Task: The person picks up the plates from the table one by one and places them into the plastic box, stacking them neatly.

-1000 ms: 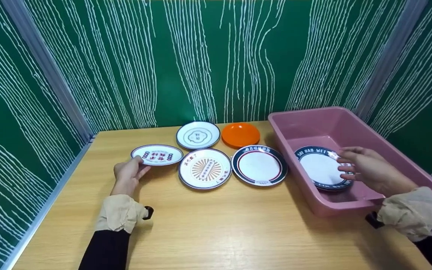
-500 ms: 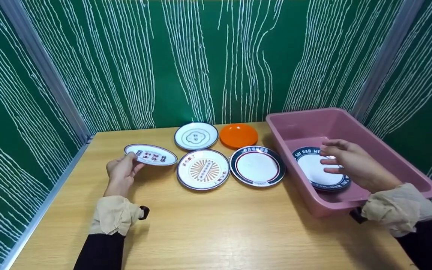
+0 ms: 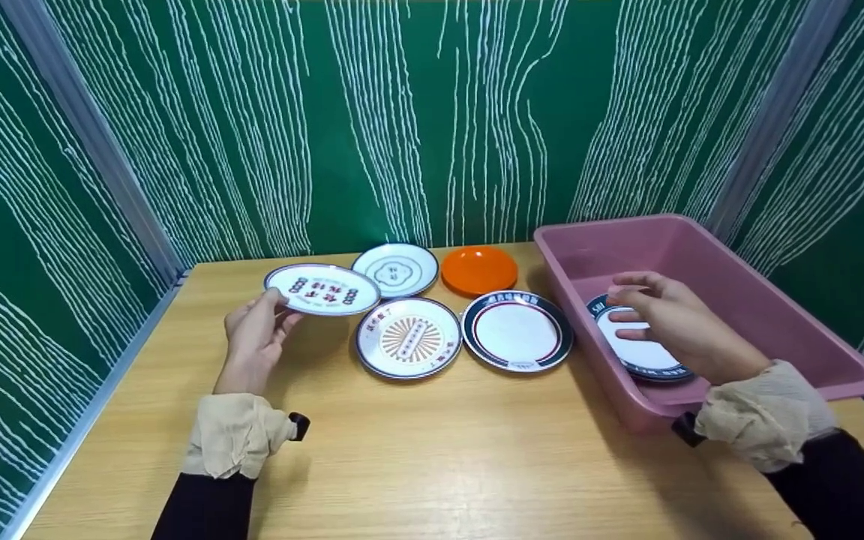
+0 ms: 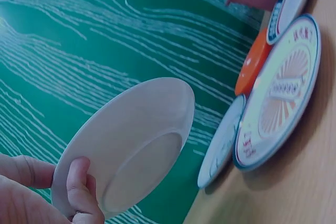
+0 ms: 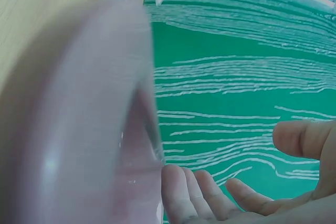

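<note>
My left hand (image 3: 253,335) pinches the near-left rim of a white plate (image 3: 323,291) with red characters and a blue edge. It is held tilted above the table, overlapping the back white plate (image 3: 396,270) in the head view. Its plain underside shows in the left wrist view, thumb and fingers (image 4: 81,190) at the rim. My right hand (image 3: 676,326) hovers over the pink tub (image 3: 777,322), fingers spread and holding nothing. Below it lies a white plate (image 3: 627,341) with a dark lettered rim, partly hidden by the hand.
On the wooden table (image 3: 432,450), a sunburst plate (image 3: 409,337) lies in the middle, beside a dark-rimmed plate (image 3: 518,330) close to the tub. An orange plate (image 3: 479,270) sits behind them. Green walls (image 3: 432,127) with white lines enclose the back and sides.
The held plate dips slightly left, then rises and shifts right with my left hand. My right hand moves left across the tub, covering more of the plate inside.
</note>
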Demonstrator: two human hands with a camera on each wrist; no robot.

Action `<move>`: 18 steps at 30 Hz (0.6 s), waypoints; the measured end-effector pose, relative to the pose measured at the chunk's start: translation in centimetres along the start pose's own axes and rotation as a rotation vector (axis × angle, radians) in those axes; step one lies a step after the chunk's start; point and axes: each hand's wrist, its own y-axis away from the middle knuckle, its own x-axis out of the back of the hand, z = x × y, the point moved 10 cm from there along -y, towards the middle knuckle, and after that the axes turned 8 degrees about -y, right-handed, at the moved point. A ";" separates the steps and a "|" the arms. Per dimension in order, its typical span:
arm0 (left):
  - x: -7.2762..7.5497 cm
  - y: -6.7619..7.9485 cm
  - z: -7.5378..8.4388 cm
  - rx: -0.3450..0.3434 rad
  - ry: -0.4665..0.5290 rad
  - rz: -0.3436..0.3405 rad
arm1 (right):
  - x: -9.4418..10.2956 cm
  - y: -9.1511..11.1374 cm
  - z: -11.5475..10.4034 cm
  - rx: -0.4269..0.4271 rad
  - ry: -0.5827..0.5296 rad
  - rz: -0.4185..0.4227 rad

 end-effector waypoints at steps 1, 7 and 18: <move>-0.3 0.3 0.1 0.002 -0.001 -0.013 | -0.2 0.1 -0.1 0.000 -0.003 -0.003; -2.4 2.3 0.6 -0.018 -0.025 -0.093 | -1.6 0.5 -0.7 -0.003 -0.050 -0.019; -6.3 5.9 1.0 -0.075 0.011 -0.239 | -3.4 0.5 -1.1 -0.012 -0.160 -0.006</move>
